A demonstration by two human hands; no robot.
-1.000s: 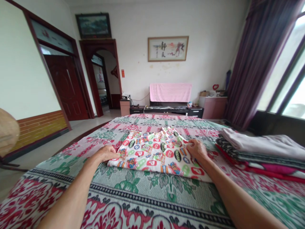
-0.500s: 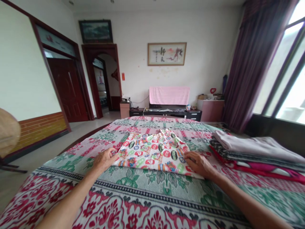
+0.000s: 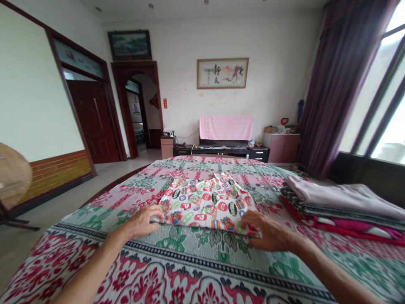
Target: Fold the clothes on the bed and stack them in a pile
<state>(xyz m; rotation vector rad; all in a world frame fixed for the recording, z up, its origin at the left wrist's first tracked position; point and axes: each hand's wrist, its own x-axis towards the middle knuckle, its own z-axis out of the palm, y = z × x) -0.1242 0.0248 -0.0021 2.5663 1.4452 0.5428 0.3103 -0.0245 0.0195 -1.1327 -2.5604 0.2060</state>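
Note:
A white child's garment (image 3: pixel 202 202) with a bright cartoon and lettering print lies folded and spread on the patterned bedspread (image 3: pixel 202 266); I cannot tell whether it is a top or trousers. At its near left corner, my left hand (image 3: pixel 145 221) has its fingers closed over the edge of the cloth. My right hand (image 3: pixel 268 230) grips the near right corner, fingers on top and thumb at the near edge. The near hem runs fairly straight between both hands, while the far edge is uneven, with a peak right of the middle.
To the right sits a stack of folded cloths, a pale one (image 3: pixel 344 192) on top of dark and red ones (image 3: pixel 357 230). Beyond the bed stands a low black cabinet (image 3: pixel 183 152) below a pink towel (image 3: pixel 226 128). A round wooden tabletop (image 3: pixel 14 175) is at far left.
Both hands have come nearer to me along the garment's side edges to its near corners. The right corner has been drawn or tucked inward. The view has shifted slightly.

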